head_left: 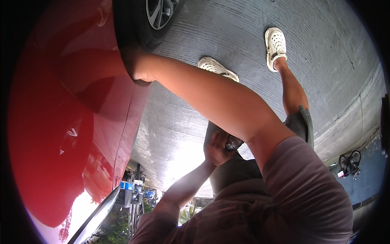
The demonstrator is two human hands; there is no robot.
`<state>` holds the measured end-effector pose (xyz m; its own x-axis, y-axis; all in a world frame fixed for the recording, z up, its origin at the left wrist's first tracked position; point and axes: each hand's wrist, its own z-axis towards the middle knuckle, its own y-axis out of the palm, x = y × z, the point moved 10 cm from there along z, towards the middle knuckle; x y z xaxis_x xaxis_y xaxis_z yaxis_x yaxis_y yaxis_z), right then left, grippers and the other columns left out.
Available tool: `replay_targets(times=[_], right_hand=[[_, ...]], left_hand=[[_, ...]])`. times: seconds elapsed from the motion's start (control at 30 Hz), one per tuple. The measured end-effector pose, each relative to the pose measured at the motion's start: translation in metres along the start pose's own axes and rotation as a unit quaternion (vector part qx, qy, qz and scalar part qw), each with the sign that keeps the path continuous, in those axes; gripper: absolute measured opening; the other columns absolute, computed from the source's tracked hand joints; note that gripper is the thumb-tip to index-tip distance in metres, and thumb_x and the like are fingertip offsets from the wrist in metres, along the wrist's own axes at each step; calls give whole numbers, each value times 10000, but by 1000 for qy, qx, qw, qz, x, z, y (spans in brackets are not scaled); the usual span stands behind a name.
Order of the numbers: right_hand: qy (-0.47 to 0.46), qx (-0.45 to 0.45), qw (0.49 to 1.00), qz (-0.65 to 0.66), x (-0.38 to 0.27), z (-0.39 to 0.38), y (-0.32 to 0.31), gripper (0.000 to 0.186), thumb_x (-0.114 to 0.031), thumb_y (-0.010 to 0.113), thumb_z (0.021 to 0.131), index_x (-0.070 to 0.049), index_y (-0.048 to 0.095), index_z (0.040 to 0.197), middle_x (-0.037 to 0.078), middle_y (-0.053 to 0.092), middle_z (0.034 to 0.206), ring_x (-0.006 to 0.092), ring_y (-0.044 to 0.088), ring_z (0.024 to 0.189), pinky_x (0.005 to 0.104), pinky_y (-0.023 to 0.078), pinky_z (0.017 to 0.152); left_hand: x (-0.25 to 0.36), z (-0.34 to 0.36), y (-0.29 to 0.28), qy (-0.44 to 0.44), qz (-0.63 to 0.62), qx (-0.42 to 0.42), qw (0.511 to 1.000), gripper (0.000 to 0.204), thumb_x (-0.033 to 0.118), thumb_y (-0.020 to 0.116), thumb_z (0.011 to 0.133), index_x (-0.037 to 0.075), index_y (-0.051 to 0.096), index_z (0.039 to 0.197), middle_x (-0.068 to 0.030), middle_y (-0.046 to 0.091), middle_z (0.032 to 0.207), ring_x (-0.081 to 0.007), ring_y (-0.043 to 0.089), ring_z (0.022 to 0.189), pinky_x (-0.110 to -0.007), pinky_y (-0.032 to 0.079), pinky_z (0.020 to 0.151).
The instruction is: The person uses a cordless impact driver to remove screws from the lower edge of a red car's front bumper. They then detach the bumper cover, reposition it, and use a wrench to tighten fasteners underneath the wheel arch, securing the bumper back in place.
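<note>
Right hand (142, 74) in at the upper left, wrist at the red car's fender (101, 87) edge, beside the tire (136, 34); its fingers are hidden, so no telling whether they grip. Left hand (217, 149), centre frame, curls around a dark glossy object (234, 142) by the trouser leg (209, 132). Pale clogs (276, 42) above, on grooved concrete (239, 32).

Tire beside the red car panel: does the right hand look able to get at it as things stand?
Probably yes: the right hand reaches behind the red car panel near the tire, with no visible obstacle between, though its fingers are hidden.
</note>
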<state>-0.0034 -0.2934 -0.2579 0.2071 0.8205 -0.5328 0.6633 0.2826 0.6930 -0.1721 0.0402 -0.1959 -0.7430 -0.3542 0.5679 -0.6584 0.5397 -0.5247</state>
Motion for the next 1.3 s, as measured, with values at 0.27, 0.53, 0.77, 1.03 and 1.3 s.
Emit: replay_targets(times=[0.27, 0.53, 0.77, 1.03, 1.3], right_hand=[[122, 63, 988, -75, 66, -8, -4, 395, -279, 557, 1130, 3, 672, 1381, 134, 729, 1302, 247, 676, 1170, 372, 534, 977], [-149, 143, 906, -370, 77, -40, -12, 373, -198, 444, 1160, 57, 710, 1216, 234, 782, 970, 403, 760, 936, 537, 599, 808], [37, 63, 975, -210, 44, -127, -21, 252, -215, 558, 1126, 12, 666, 1110, 205, 728, 894, 387, 729, 774, 501, 550, 748], [-152, 118, 964, -186, -68, -130, -47, 181, -164, 657, 1074, 14, 673, 1041, 206, 719, 845, 324, 748, 790, 466, 562, 742], [-216, 63, 974, 14, -36, 3, -35, 211, -182, 672, 1061, -17, 800, 1094, 215, 767, 946, 289, 754, 888, 413, 590, 777]], left_hand=[[-2, 0, 5, 10, 20, 6, 1000, 603, 305, 940, 760, 68, 742, 1277, -148, 748, 1276, -382, 680, 1231, -475, 592, 1007], [1, 7, 10, 24, 13, -19, 999, 524, 293, 906, 795, 94, 760, 1257, -131, 764, 1244, -372, 710, 1157, -480, 576, 1004], [-5, 3, 14, 10, 24, -35, 999, 619, 280, 934, 739, 82, 742, 1293, -124, 748, 1294, -371, 651, 1298, -483, 561, 1082], [-6, 6, 4, -22, 24, -29, 999, 709, 248, 949, 680, 87, 722, 1333, -116, 738, 1310, -343, 640, 1331, -477, 572, 1080], [-1, 12, -4, 2, -11, -31, 999, 688, 178, 925, 694, 80, 704, 1338, -132, 739, 1287, -369, 659, 1289, -460, 612, 1003]])
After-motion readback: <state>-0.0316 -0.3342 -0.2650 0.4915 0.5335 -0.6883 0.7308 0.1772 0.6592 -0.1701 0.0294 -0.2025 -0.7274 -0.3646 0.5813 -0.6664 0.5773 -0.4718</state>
